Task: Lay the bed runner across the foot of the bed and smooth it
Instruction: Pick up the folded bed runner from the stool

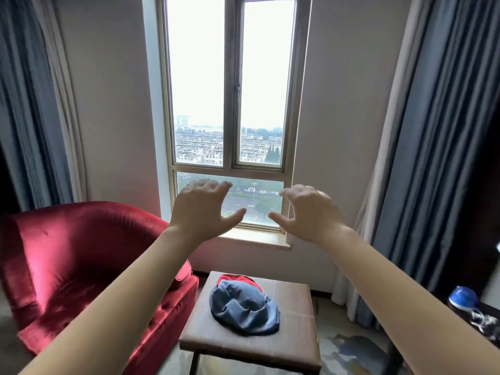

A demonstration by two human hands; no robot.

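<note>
Two empty hands, left hand (200,209) and right hand (311,212), above bundled runner (243,307).

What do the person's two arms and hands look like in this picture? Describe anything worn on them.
Both forearms are bare up to the picture's lower edge, with no sleeve in sight. The left hand and the right hand wear no gloves, and neither wrist carries a watch or bracelet. A small band may sit on one of the left hand's fingers, but it is too blurred to be sure.

No words, labels, brand names or numbers can be read anywhere in this view. The blue-capped container (463,298) right of the brown padded stool (295,345) is too blurred to show any print.
</note>
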